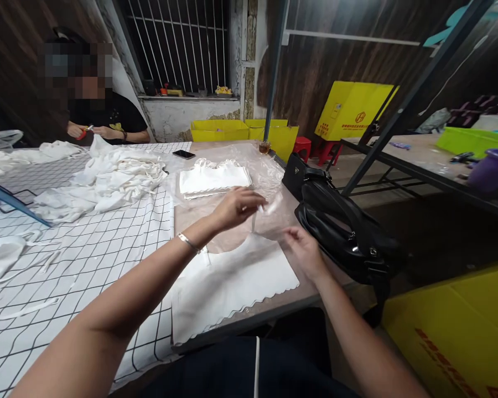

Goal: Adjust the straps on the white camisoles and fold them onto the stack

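Note:
A white sleeveless top (240, 282) lies spread on the table before me, its wavy hem toward me. One thin strap (254, 222) stretches away from its neckline. My left hand (239, 209), with a bracelet at the wrist, is above the top's far edge. Its fingers are curled closed, with a blurred white strip at their tips that looks like a strap. To the right, my right hand (302, 250) hovers by the top's right edge, fingers bent and smeared by motion. Whether it grips anything is unclear. A neat stack of white garments (216, 178) lies just beyond.
A heap of white garments (112, 174) covers the checked cloth (108, 265) at left. Beyond lie a phone (183, 155) and a glass of brown liquid (264, 147). Black bags (336, 210) sit at the right edge. Across the table, a person (108, 119) holds a red-handled tool.

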`<state>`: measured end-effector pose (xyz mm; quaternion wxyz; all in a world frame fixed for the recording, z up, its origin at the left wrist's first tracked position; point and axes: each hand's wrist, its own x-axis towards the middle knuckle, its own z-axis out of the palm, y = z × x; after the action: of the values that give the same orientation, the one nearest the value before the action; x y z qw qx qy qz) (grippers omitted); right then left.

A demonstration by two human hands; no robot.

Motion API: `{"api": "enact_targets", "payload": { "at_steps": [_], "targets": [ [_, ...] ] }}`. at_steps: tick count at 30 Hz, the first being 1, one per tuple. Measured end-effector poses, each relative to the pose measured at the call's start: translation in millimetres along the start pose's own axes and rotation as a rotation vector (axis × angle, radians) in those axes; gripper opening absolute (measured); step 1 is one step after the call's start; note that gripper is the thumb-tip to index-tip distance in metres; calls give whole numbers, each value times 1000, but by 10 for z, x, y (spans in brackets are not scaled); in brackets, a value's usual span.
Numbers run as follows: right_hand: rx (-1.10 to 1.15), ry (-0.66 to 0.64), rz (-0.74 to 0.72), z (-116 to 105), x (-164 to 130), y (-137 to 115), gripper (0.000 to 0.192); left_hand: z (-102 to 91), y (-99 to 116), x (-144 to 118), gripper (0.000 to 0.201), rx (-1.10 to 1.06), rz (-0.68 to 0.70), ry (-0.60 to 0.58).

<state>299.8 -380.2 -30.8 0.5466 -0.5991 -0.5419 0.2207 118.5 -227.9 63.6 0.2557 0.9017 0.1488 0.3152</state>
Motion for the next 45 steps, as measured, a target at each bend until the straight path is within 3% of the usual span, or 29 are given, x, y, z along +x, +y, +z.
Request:
{"api": "enact_targets", "payload": {
  "at_steps": [3,9,13,21,26,29,32,35,37,40,45],
  "targets": [
    [101,108,14,-136,205,-220,31,70,132,-173,23,284,188,-97],
    [279,-250,139,130,253,-518,46,225,224,-253,23,385,69,-15],
    [259,-324,193,256,238,-524,42,241,252,-248,22,338,-31,-4],
    [457,-548,452,154,289,-481,62,263,95,-251,28,57,-199,-35],
    [381,-616,452,152,351,-466,41,305,4,-255,28,-79,-207,-18],
    [305,-685,458,157,378,-420,36,291,-24,-271,27,-21,-306,-37],
    [316,-644,559,167,405,-341,35,345,3,-407,28,239,-514,-93],
    [403,-480,676,187,436,-267,33,523,82,-645,29,409,-623,-211],
    [430,-422,725,206,454,-234,30,661,135,-789,32,417,-637,-271],
    [431,-401,713,242,465,-196,28,794,169,-899,26,405,-651,-268],
    [360,-370,602,288,449,-139,33,795,149,-894,15,335,-677,-319]
  ]
}}
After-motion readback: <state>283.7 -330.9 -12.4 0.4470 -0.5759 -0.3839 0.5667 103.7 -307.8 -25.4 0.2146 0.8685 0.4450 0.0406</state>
